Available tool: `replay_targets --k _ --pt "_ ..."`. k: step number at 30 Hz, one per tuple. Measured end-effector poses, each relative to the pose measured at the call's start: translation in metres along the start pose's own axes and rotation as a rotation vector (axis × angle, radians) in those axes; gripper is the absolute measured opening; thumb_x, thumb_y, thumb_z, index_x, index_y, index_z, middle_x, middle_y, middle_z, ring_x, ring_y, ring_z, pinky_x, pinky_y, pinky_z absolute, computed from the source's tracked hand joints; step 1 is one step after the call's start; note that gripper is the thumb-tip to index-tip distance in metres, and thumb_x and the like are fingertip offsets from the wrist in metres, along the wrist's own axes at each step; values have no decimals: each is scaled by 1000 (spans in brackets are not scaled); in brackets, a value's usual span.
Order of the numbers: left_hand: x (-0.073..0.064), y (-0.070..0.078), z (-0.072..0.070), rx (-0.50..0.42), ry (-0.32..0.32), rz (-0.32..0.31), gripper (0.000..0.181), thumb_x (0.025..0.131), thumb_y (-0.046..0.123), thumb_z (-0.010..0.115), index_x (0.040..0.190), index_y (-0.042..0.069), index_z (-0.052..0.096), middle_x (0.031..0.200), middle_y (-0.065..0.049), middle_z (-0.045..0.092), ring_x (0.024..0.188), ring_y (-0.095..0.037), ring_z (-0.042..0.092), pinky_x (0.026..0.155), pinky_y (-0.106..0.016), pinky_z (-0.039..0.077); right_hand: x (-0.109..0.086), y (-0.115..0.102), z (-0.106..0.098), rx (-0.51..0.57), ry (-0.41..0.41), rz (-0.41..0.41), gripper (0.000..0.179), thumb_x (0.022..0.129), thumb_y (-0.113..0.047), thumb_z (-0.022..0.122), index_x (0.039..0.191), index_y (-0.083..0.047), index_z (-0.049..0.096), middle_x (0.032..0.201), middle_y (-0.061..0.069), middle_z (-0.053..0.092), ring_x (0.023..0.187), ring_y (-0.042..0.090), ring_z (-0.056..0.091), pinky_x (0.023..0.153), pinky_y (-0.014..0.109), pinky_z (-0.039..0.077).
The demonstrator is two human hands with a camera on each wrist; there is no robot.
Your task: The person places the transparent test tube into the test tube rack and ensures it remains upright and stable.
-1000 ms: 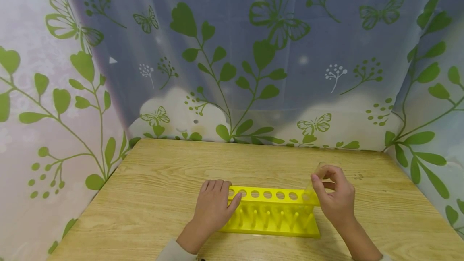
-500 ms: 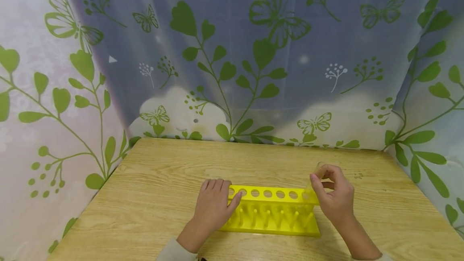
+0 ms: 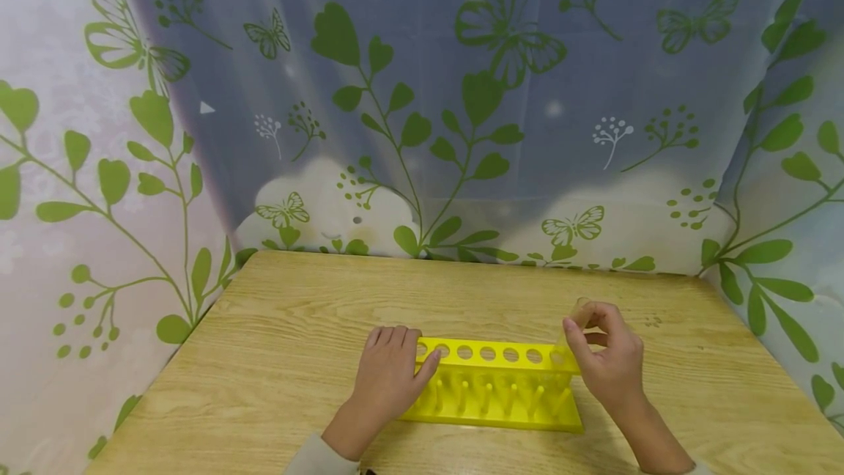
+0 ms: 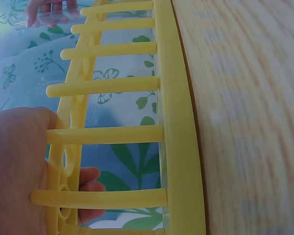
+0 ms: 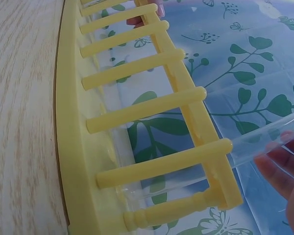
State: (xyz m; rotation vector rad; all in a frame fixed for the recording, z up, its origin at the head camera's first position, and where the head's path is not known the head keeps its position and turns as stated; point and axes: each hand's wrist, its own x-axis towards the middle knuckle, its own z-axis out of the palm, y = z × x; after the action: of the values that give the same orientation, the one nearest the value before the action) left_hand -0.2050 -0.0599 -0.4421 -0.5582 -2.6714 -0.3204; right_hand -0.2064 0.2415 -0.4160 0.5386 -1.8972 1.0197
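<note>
A yellow test tube rack (image 3: 499, 421) with a row of round holes and upright pegs stands on the table. My left hand (image 3: 389, 376) grips the left end of its top bar; in the left wrist view the fingertips (image 4: 91, 186) show behind that bar. Near the rack's right end, my right hand (image 3: 615, 354) pinches the upper part of a clear test tube (image 5: 250, 143). The tube goes down through the rightmost hole, slightly tilted. In the right wrist view its see-through lower part runs behind the pegs toward the rack's base (image 5: 73, 122).
The wood-grain table (image 3: 297, 299) reaches back to a hanging cloth (image 3: 422, 94) printed with green leaves and butterflies. Similar cloth closes off the left and right sides. A small dark mark (image 3: 651, 322) lies on the tabletop beyond the right hand.
</note>
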Motion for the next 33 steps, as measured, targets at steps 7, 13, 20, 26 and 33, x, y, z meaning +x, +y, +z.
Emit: replay_targets --k 7,13,20,26,33 --pt "0 -1 1 -1 11 4 46 99 49 47 110 7 62 98 -5 61 99 -25 57 96 -43 40 0 0 -2 -10 -41 33 19 78 11 66 91 5 55 79 1 59 74 -10 57 62 10 51" --pt "0 0 1 -1 11 1 45 98 48 50 110 6 62 98 -5 61 99 -25 57 96 -43 40 0 0 -2 -18 -48 46 20 78 11 66 92 5 54 79 -1 58 73 -11 57 61 10 50" --pt "-1 -1 1 1 19 4 44 98 47 50 109 7 62 98 -5 62 98 -24 57 95 -43 41 1 -3 -2 -15 -40 31 19 78 10 66 92 4 54 78 -1 59 74 -11 57 61 10 50" --pt "-1 -1 2 2 34 11 45 99 48 48 108 7 63 98 -5 62 97 -24 58 93 -42 42 1 -4 -2 -13 -40 38 20 78 11 66 93 4 55 79 -2 59 74 -11 57 60 10 50" --pt "0 -1 1 -7 44 11 46 100 49 46 109 7 63 98 -5 63 97 -24 58 93 -42 42 -1 1 -1 -31 -26 18 21 77 11 67 93 3 56 80 1 60 75 -12 56 58 10 49"
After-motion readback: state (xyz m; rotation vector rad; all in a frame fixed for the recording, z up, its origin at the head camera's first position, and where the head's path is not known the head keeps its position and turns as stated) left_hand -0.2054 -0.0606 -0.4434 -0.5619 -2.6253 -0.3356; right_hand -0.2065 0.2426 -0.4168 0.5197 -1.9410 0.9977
